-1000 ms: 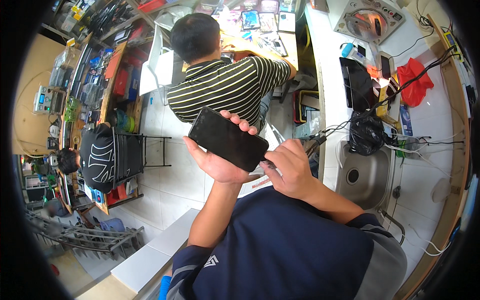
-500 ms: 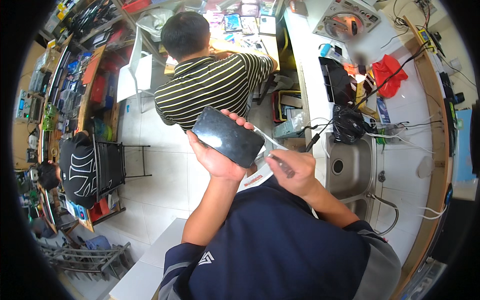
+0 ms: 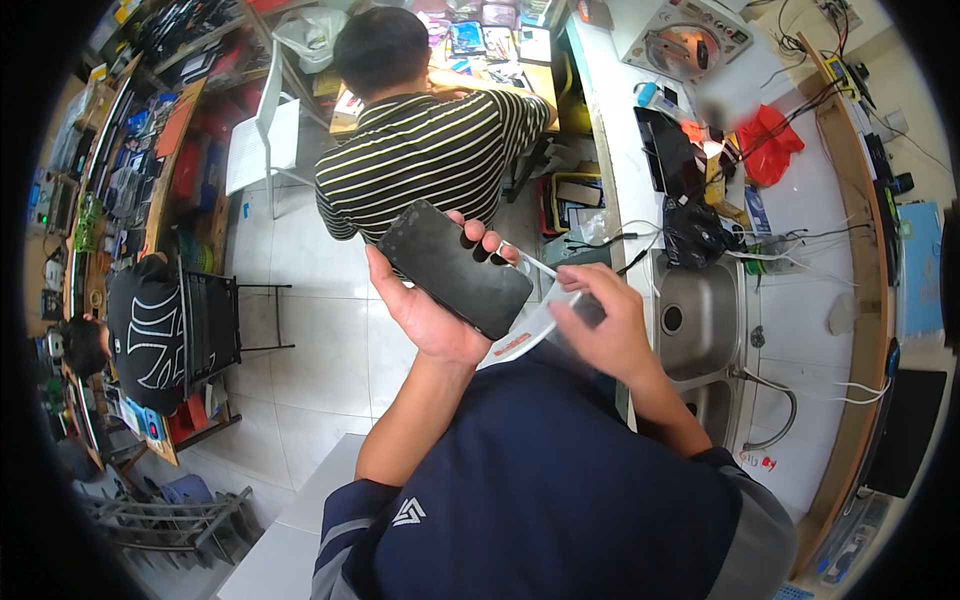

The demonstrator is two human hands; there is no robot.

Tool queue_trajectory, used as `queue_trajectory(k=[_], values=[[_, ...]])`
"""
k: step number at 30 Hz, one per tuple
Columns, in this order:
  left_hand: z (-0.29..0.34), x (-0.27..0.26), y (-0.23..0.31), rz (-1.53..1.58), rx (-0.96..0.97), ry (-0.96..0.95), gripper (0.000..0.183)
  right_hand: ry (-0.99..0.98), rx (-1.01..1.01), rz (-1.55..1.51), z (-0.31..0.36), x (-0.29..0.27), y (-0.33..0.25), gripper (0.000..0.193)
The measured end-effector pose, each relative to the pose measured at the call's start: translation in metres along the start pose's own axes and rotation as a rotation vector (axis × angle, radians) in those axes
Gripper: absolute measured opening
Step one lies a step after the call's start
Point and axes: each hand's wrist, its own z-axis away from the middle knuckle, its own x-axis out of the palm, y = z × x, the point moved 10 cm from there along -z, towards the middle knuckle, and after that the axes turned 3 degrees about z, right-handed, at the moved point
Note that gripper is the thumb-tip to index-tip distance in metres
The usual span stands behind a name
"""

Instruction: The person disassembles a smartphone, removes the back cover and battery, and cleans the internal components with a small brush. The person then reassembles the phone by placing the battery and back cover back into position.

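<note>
My left hand (image 3: pixel 428 322) is palm up, its fingers wrapped round a black smartphone (image 3: pixel 455 268). The phone's dark, glossy face is turned up and tilted, and some fingertips curl over its far edge. My right hand (image 3: pixel 615 325) is a little to the right of it, partly smeared by motion. Its thumb and fingers are spread apart, with no held thing visible between them. The fingers overlap a white curved rim (image 3: pixel 522 338) with red print; I cannot tell whether they touch it. Most of the thing with that rim is hidden behind my hands.
A person in a striped shirt (image 3: pixel 425 160) sits ahead at a cluttered table. At right, a steel sink (image 3: pixel 735 310) is set in a white counter with a black plastic bag (image 3: pixel 695 232) and a red bag (image 3: pixel 768 145). Another person (image 3: pixel 150 325) sits far left near a white chair (image 3: pixel 265 150).
My right hand has gone from a closed pinch to spread fingers over the white rim. The phone in my left hand has tilted, and its bright reflection has dimmed.
</note>
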Motion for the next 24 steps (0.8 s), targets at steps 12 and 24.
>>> queue_trajectory(k=[12, 24], values=[[0.041, 0.009, 0.051, -0.17, 0.364, 0.088, 0.085, -0.175, -0.556, -0.087, -0.035, 0.04, -0.115, 0.06], [0.052, 0.004, 0.044, -0.161, 0.364, 0.145, 0.102, -0.237, -0.515, -0.368, -0.049, 0.03, -0.094, 0.033]])
